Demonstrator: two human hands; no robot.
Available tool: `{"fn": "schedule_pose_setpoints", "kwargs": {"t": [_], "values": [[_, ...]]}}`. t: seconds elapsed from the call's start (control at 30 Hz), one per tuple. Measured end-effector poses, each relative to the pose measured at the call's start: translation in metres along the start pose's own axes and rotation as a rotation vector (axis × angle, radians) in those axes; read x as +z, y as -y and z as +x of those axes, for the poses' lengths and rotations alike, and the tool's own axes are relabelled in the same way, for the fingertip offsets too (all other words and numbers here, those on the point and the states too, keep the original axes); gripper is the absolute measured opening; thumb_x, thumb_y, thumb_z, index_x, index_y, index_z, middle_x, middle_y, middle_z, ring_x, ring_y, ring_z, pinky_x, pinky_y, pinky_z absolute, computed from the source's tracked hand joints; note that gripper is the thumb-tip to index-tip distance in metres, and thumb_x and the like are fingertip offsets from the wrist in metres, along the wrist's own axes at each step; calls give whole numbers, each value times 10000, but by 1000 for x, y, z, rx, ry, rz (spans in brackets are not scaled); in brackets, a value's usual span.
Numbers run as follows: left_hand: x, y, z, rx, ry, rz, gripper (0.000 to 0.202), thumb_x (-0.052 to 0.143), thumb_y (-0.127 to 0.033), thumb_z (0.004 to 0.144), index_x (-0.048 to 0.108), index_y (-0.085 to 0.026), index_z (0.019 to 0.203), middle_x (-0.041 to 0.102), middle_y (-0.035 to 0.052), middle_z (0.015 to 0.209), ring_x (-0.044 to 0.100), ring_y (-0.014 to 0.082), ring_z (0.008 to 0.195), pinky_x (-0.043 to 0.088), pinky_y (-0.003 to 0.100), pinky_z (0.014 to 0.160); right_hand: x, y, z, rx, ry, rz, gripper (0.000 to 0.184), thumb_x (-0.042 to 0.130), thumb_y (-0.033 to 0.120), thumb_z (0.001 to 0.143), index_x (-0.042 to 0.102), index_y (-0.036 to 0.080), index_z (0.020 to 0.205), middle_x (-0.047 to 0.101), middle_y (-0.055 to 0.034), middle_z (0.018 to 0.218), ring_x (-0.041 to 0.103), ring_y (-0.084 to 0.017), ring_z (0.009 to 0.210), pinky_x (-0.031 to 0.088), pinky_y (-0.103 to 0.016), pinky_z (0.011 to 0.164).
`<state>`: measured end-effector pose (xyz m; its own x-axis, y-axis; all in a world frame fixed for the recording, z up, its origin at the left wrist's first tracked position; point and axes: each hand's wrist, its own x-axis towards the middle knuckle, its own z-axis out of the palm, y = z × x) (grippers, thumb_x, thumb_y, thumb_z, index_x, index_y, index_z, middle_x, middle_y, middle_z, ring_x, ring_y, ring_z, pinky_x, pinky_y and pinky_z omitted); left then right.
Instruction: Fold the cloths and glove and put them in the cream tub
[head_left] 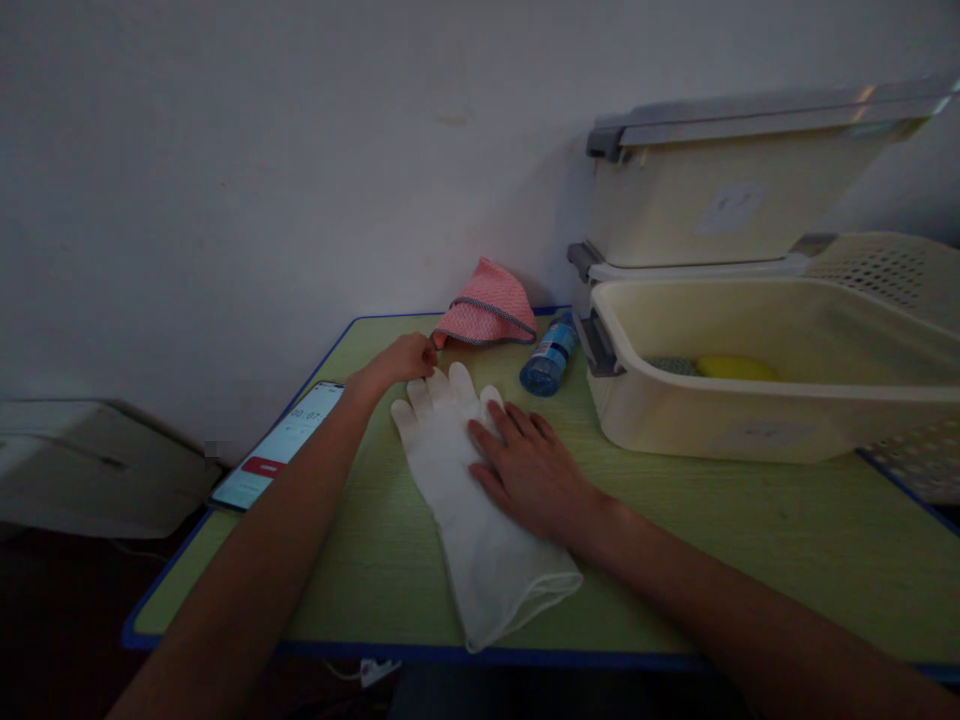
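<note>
The right hand [536,475] lies loose on the glove [480,535], palm down with its fingers spread, and it does not grip anything. The left hand [409,357] is curled by the tips of the glove's fingers. I cannot tell if it is pinching one of them or only touching it.

The white glove lies flat on the green worktop [367,570]. Say its middle is the middle of a clock, with twelve toward the wall [300,200]. Its fingers point to about eleven, and its wide cuff gapes a bit at about five, near the front edge.

To do this part well, I think the right palm should press softly so the glove can't slide. The left hand should touch one finger of the glove at a time, and gently, since it looks thin. A hard tug might bend the others or make creases.

Farther out, the pink cloth [491,300] sits near twelve, just past the fingertips. The blue bottle [551,355] lies near one. The cream tub [675,425] is near two, with something yellow [735,368] inside. The phone [266,452] is near ten, partly behind the left arm.
</note>
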<state>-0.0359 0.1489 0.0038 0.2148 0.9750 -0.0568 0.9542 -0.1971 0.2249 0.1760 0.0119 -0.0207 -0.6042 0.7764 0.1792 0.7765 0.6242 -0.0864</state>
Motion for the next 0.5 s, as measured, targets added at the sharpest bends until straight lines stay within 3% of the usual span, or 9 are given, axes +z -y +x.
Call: {"fn": "schedule_pose_setpoints", "kwargs": {"t": [0.5], "values": [[4,-3,0,21,-71,53,187,496,-102,641,645,-134,749,666,50,769,593,172,708,427,246,655,-1,1,0,7,3,4,444,378,367,908,452,151,1290,381,-195,1390,377,-337,1253,319,-496,984]]}}
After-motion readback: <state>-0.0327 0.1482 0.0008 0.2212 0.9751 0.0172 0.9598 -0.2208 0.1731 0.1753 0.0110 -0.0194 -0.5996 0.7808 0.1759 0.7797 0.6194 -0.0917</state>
